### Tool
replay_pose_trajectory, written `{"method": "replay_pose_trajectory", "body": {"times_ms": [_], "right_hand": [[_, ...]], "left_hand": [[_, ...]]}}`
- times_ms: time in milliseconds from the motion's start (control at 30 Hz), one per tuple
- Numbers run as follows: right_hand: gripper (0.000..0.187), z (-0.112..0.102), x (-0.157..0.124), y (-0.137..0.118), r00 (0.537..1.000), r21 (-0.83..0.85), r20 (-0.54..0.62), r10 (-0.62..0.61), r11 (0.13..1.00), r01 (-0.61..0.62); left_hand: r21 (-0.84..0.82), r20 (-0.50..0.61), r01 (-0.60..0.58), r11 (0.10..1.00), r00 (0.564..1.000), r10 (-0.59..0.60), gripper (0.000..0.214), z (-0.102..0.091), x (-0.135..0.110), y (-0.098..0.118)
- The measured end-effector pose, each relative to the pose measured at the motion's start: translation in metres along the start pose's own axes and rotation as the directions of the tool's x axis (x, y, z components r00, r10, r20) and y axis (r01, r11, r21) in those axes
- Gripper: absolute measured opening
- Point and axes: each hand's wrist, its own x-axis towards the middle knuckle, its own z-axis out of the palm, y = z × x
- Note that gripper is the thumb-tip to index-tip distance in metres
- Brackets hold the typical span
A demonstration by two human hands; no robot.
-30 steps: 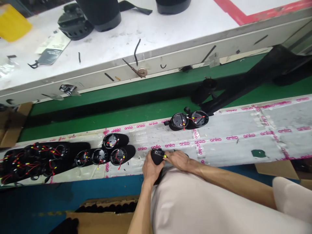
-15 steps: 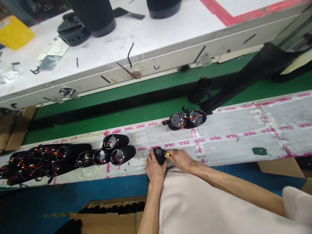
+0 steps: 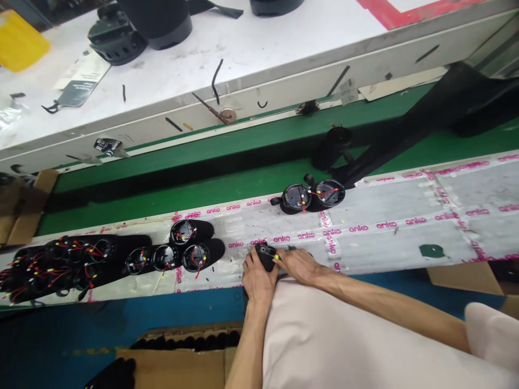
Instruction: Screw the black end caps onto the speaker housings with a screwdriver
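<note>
My left hand (image 3: 256, 280) is wrapped round a small black round part (image 3: 265, 255) with a yellow-tipped wire, held at the near edge of the taped bench strip (image 3: 385, 227). My right hand (image 3: 298, 265) grips the same part from the right, fingers pinched at its yellow tip. To the left lie three like black round parts with red wires (image 3: 182, 251), and a big heap of them (image 3: 60, 265) further left. Two more joined parts (image 3: 312, 197) sit at the strip's far edge.
A green conveyor belt (image 3: 203, 183) runs beyond the strip, with a black object (image 3: 336, 143) on it. Behind it a white table (image 3: 243, 48) bears black cylinders, a yellow item and scraps. A cardboard box (image 3: 182, 359) of dark parts stands below by my left arm.
Both hands stay on the black part and have barely shifted; the view has swung slightly.
</note>
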Motion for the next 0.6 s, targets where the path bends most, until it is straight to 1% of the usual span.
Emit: {"method": "replay_pose_trajectory", "body": {"times_ms": [300,467,600], "right_hand": [[0.038,-0.0013,-0.0018,-0.002,1.0,-0.019,0.011,0.017,1.0,-0.016],[0.039,0.003,0.0007,-0.0046,0.999,-0.022,0.02,0.043,0.999,-0.043],[0.04,0.0066,0.0031,-0.0037,0.997,-0.013,0.042,0.069,0.998,-0.069]], "left_hand": [[0.025,-0.015,-0.017,1.0,1.0,0.018,0.089,0.0013,-0.0005,0.0005],[0.03,-0.004,-0.009,1.0,1.0,0.009,0.087,0.0018,0.0008,0.0011],[0.034,0.007,0.004,0.999,1.0,-0.004,0.087,0.0034,0.0005,0.0061]]}}
